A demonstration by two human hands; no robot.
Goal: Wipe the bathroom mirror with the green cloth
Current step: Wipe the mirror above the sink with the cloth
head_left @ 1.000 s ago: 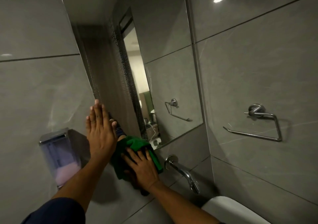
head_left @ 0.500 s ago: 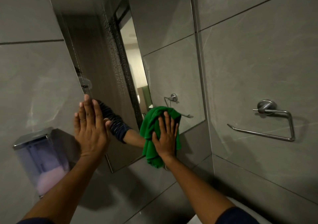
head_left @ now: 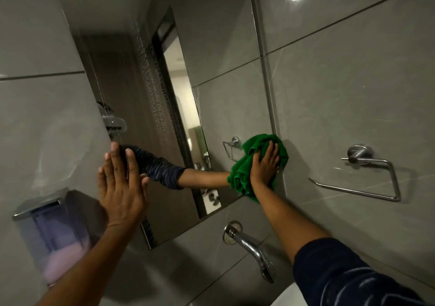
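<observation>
the green cloth (head_left: 249,164) is bunched and crumpled, pressed flat against the glass at the mirror's lower right corner, one fold hanging past the bottom edge. the mirror (head_left: 221,47) is a tall frameless pane fixed upright on grey wall tiles.

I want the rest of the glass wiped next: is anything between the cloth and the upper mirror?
Nothing visible. The right hand presses the cloth flat at the mirror's lower right edge, and the glass above it is bare. The left hand rests flat at the lower left edge, away from that path.
</observation>
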